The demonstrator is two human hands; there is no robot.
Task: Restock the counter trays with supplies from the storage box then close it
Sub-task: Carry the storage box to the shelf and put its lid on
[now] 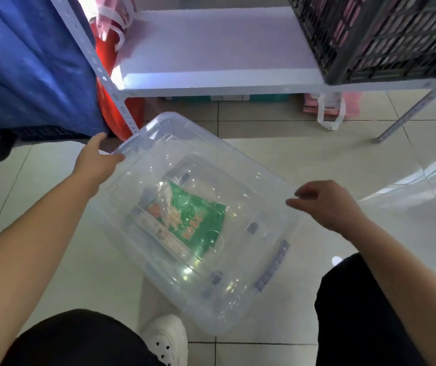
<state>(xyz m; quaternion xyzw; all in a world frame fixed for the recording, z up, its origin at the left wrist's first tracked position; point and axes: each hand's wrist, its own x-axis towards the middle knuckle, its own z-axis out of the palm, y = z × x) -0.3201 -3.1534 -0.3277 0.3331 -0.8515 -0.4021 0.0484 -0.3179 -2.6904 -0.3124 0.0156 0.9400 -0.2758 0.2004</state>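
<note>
Crouched over the tiled floor (277, 133), I reach for the clear plastic storage box (193, 215), which sits on the tiles between my knees, angled with one purple latch (273, 265) toward five o'clock and the other toward eleven. My left hand (98, 161) grips the rim at the ten o'clock corner, fingers curled over the edge; my right hand (325, 204) hovers at the three o'clock rim with fingers loosely bent, grasping nothing that I can see. Inside lies little more than a green printed packet (195, 217) flat on the bottom, so I judge the box light. Its thin walls look smooth, somewhat flexible and likely slippery, so the stiffer rolled rim or the latch ends seem the safest holds. A metal shelf (211, 67) stands at twelve o'clock.
</note>
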